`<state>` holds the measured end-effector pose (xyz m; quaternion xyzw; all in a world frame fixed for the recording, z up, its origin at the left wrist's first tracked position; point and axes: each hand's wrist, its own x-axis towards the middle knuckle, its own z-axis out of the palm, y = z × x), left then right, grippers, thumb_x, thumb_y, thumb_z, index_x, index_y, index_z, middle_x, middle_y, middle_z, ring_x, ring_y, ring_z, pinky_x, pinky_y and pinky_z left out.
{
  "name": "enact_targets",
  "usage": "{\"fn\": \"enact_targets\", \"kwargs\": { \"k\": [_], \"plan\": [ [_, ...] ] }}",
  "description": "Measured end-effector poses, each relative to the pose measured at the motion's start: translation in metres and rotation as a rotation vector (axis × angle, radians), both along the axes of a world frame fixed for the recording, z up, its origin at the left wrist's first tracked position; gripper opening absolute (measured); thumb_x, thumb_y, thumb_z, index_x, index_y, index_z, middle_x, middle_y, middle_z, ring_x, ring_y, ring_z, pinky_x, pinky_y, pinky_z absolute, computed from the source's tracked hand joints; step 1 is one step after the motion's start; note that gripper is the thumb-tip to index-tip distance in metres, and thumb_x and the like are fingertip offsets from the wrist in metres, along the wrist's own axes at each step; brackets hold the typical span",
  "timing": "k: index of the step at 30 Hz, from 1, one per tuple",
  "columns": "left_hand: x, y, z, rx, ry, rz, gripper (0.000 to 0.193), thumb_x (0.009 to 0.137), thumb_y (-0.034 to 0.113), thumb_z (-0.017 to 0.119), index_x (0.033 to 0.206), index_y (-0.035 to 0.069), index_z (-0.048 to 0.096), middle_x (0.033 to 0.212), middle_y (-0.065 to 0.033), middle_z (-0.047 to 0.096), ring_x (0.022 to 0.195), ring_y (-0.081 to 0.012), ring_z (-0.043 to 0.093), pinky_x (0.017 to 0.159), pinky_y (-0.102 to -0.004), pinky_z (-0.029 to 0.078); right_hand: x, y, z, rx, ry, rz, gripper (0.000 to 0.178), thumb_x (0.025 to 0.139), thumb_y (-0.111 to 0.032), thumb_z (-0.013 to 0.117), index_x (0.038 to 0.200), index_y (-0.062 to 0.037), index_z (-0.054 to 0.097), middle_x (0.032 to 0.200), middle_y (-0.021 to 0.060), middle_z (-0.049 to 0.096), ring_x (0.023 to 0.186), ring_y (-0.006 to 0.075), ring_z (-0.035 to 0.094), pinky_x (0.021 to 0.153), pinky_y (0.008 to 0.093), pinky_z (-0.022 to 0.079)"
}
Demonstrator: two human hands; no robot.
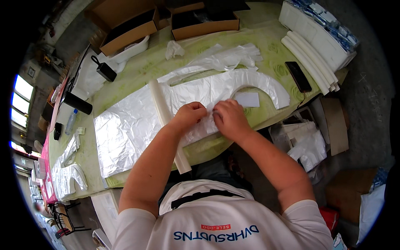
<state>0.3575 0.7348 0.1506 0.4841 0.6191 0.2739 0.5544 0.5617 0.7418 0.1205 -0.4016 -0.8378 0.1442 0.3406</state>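
Observation:
A stack of thin, shiny white plastic aprons [125, 129] lies flat on the table, its curved neck strap [266, 85] reaching to the right. My left hand [190, 116] is closed in a pinch over the stack, with film at its fingertips. Close beside it, my right hand [231, 119] has its fingers curled onto the film near the strap's base. What exactly lies under the right fingertips is hidden. A long cream tube [160, 104] rests across the aprons, left of my left hand, and its near end passes under my forearm.
Past the aprons lie crumpled film [225, 58] and open cardboard boxes [206, 28]. A white card [247, 100], a phone [298, 77] and white rolls [310, 62] are to the right. A black speaker [106, 71] and a bottle [71, 121] stand left. Below the right edge are boxes with film [306, 146].

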Motion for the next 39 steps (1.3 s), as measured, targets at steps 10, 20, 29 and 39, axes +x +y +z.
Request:
{"fn": "enact_targets", "kwargs": {
  "k": [10,20,29,39],
  "plan": [
    [0.028,-0.021,-0.002,0.382,0.401,-0.131,0.041,0.087,0.034,0.077,0.114,0.004,0.072,0.098,-0.0082,0.072,0.090,-0.0236,0.065,0.088,-0.0331,0.053,-0.009,0.043,-0.031,0.064,0.148,-0.255,0.069,0.085,-0.012,0.067,0.150,-0.0075,0.044,0.134,0.0186,0.060,0.121,0.0394,0.054,0.106,0.0485,0.042],
    [0.017,0.002,-0.007,0.088,0.230,0.022,0.030,0.085,0.029,0.082,0.090,0.001,0.071,0.081,-0.0002,0.068,0.073,-0.0099,0.056,0.067,-0.0277,0.046,-0.002,0.050,-0.031,-0.083,0.668,-0.417,0.054,0.083,-0.007,0.070,0.135,-0.0048,0.055,0.118,0.0163,0.059,0.099,0.0320,0.058,0.090,0.0420,0.050],
    [0.016,0.003,-0.016,0.279,0.437,-0.020,0.043,0.073,0.037,0.086,0.090,0.000,0.070,0.078,-0.0108,0.070,0.071,-0.0190,0.064,0.069,-0.0342,0.052,-0.004,0.020,-0.009,0.210,0.297,0.073,0.007,0.079,-0.011,0.074,0.081,-0.0084,0.068,0.083,0.0071,0.066,0.081,0.0311,0.060,0.075,0.0411,0.048],
    [0.001,0.005,-0.006,-0.079,-0.229,0.289,0.026,0.089,0.027,0.071,0.100,0.005,0.072,0.090,-0.0007,0.065,0.078,-0.0132,0.055,0.069,-0.0275,0.045,-0.003,0.029,-0.019,0.090,0.353,0.045,0.014,0.078,-0.011,0.071,0.069,-0.0061,0.061,0.072,0.0085,0.063,0.072,0.0330,0.057,0.068,0.0434,0.045]
  ]
}}
